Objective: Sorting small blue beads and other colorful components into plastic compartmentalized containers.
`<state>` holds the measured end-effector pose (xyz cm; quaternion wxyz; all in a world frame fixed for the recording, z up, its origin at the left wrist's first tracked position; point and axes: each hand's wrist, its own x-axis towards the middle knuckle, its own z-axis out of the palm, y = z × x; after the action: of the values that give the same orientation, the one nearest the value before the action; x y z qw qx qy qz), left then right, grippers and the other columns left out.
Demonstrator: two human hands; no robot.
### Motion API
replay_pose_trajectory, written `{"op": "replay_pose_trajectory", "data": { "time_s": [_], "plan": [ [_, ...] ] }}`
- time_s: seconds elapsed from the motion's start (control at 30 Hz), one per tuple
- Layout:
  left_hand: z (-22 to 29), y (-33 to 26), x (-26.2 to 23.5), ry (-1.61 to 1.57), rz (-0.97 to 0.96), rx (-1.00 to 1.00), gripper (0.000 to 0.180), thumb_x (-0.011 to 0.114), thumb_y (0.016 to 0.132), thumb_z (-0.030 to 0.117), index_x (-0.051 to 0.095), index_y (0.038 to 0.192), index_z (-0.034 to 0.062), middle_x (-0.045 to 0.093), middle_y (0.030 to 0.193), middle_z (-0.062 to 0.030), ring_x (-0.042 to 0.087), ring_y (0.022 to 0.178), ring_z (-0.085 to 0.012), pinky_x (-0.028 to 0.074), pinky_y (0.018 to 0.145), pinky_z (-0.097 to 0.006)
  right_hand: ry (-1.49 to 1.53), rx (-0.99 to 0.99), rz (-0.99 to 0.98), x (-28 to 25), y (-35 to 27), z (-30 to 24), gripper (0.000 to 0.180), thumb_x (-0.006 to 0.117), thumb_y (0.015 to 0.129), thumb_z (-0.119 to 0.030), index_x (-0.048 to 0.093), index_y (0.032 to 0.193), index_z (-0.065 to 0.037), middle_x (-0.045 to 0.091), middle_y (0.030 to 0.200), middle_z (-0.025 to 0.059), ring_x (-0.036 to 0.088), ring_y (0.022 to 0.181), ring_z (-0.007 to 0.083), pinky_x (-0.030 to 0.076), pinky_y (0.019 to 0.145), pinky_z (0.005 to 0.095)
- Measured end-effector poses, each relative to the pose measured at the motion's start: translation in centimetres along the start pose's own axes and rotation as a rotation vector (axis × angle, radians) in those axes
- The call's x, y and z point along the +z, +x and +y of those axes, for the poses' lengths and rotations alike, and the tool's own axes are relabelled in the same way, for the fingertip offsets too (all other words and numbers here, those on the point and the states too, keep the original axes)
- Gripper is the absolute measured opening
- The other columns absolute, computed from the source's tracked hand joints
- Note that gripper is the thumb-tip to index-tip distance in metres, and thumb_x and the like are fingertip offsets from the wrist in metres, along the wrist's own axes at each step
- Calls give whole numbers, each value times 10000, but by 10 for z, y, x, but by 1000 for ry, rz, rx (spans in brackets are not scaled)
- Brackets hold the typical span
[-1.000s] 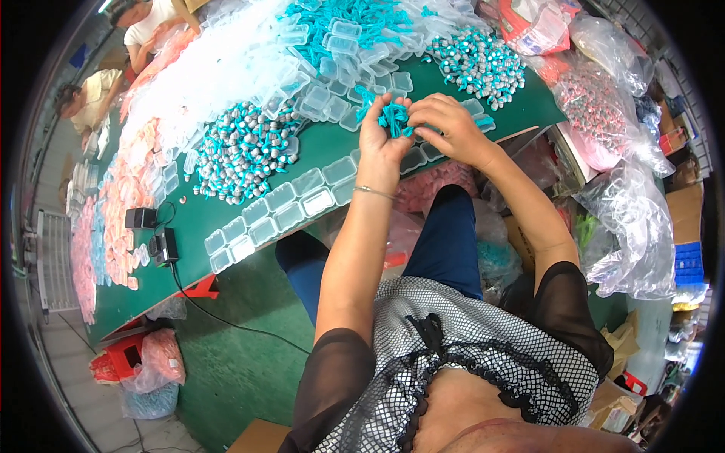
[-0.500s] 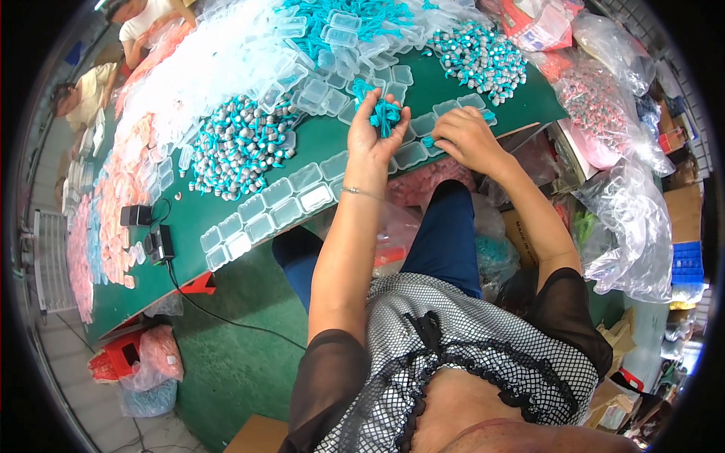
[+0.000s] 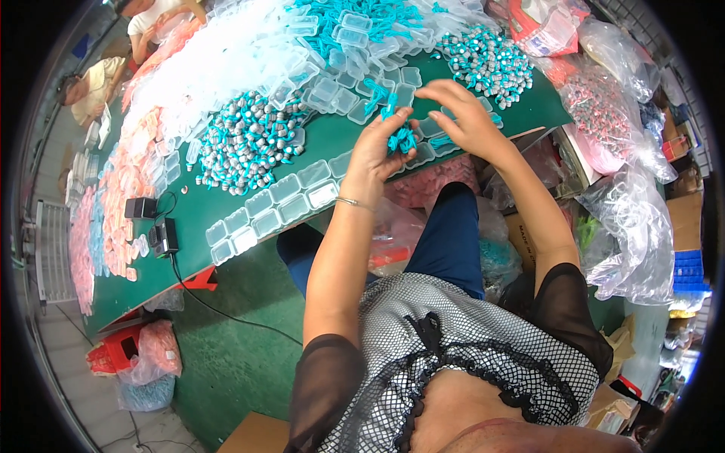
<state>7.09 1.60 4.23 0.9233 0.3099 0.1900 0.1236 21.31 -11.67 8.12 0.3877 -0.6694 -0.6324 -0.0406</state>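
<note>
Cord [image 3: 441, 141] sits in a box [image 3: 448, 149] now, looks filled; right hand [image 3: 472, 124] lifts off, grip apart, left hand [image 3: 368, 149] clamped round a bunch [image 3: 402, 140].

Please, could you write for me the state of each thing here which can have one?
Left hand: closed around teal cords
Teal cords: bunched, loose ends sticking out
Right hand: open, nothing visible in it
Clear boxes along the near edge: lids open
Left pile of grey-and-teal pieces: loose, heaped
Black cable: hanging off the table
</note>
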Motion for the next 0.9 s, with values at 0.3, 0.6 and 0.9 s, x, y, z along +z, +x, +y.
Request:
{"op": "replay_pose_trajectory", "data": {
  "time_s": [0.3, 0.6, 0.9],
  "plan": [
    [13, -21, -16, 110, -61, 26, 335, 687, 909, 306, 588, 1155, 102, 665, 971, -77, 650, 738, -176, 532, 514, -291, 125, -91, -8, 20, 21, -8, 197, 661, 787, -1, 677, 982, -23, 657, 935, 101, 633, 871, 265, 497, 767, 348],
    [29, -41, -38, 4, 0, 99, 343, 641, 938, 309, 602, 1183, 73, 652, 1020, -101, 629, 757, -187, 498, 482, -254, -130, -27, -150, 19, -27, 1, 147, 702, 766, -122, 672, 907, -92, 641, 932, 47, 578, 933, 252, 413, 848, 396],
    [27, -50, -38, 83, 58, 120, 353, 641, 936, 334, 606, 1175, 76, 647, 1018, -106, 645, 749, -190, 514, 484, -264, -228, -67, -161, 25, -26, -12, 184, 735, 750, -164, 662, 910, -107, 598, 932, 35, 554, 967, 239, 358, 913, 412]
  ]
}}
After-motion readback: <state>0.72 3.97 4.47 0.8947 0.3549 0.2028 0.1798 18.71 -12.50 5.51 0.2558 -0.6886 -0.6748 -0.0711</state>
